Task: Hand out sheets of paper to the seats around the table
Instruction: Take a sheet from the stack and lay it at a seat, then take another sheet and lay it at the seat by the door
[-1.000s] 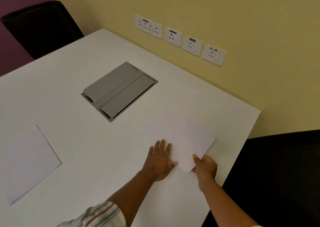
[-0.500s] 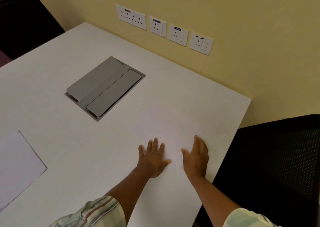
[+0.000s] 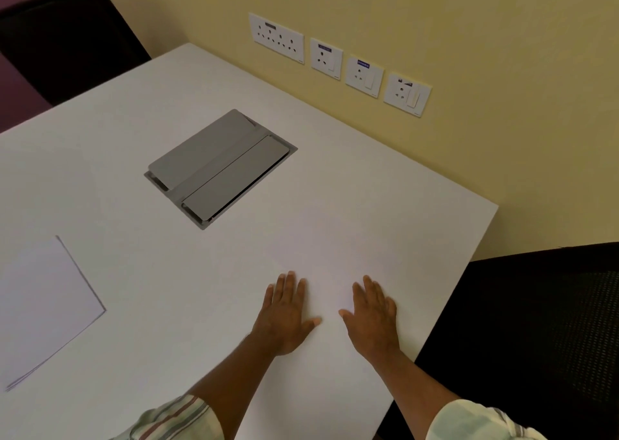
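Note:
A white sheet of paper (image 3: 330, 258) lies flat on the white table (image 3: 140, 111) near its right edge, in front of the black chair (image 3: 542, 322); its outline barely shows against the tabletop. My left hand (image 3: 286, 315) and my right hand (image 3: 373, 317) rest palm down with fingers spread on the sheet's near part, a small gap between the thumbs. Neither hand grips anything. A thin stack of white sheets (image 3: 43, 302) lies at the table's left, cut off by the frame.
A grey cable-box lid (image 3: 219, 168) is set into the table's middle. A second black chair (image 3: 67, 37) stands at the far left corner. The yellow wall carries a row of white power sockets (image 3: 338, 62) just beyond the table's far edge.
My right hand let go of the sheet's lifted corner and laid it flat. Both hands now press palm down on it, and the view has shifted slightly.

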A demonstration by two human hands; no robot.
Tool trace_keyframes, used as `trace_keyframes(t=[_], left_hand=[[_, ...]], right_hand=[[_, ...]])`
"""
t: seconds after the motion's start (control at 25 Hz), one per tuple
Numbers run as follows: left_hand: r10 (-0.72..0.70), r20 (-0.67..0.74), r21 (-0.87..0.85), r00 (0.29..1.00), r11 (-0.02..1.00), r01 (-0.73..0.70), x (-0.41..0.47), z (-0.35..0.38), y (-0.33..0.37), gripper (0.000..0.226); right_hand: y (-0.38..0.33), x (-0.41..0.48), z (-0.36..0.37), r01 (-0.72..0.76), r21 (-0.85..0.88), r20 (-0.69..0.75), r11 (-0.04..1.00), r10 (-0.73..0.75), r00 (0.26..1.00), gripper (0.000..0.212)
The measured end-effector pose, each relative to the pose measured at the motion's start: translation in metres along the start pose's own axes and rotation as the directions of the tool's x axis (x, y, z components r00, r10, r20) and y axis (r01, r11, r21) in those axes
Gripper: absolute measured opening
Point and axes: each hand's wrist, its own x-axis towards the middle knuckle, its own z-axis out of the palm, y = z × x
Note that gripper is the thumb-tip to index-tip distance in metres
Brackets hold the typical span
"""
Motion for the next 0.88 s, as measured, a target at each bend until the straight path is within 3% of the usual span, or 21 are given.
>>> trace_keyframes(t=[0.12, 0.24, 0.48, 0.64, 0.88], left_hand=[[-0.067, 0.004, -0.030, 0.998, 0.997, 0.067, -0.028, 0.014, -0.028, 0.126], [-0.160, -0.013, -0.083, 0.987, 0.984, 0.158, -0.055, 0.023, -0.053, 0.134], [-0.307, -0.090, -0.167, 0.947, 0.942, 0.290, -0.117, 0.029, -0.097, 0.130], [-0.443, -0.116, -0.227, 0.889, 0.883, 0.410, -0.172, 0.037, -0.138, 0.116], [-0.599, -0.108, -0.311, 0.793, 0.778, 0.546, -0.255, 0.058, -0.210, 0.115]], right_hand=[[-0.014, -0.003, -0.001, 0.083, -0.023, 0.005, 0.996, -0.083, 0.997, 0.068], [-0.040, -0.006, 0.001, 0.210, -0.049, 0.027, 0.976, -0.209, 0.977, 0.074], [-0.119, -0.011, 0.009, 0.429, -0.094, 0.101, 0.898, -0.420, 0.902, 0.081], [-0.187, -0.021, 0.017, 0.561, -0.113, 0.173, 0.820, -0.539, 0.824, 0.082], [-0.297, -0.050, 0.044, 0.712, -0.105, 0.232, 0.694, -0.679, 0.696, 0.085]])
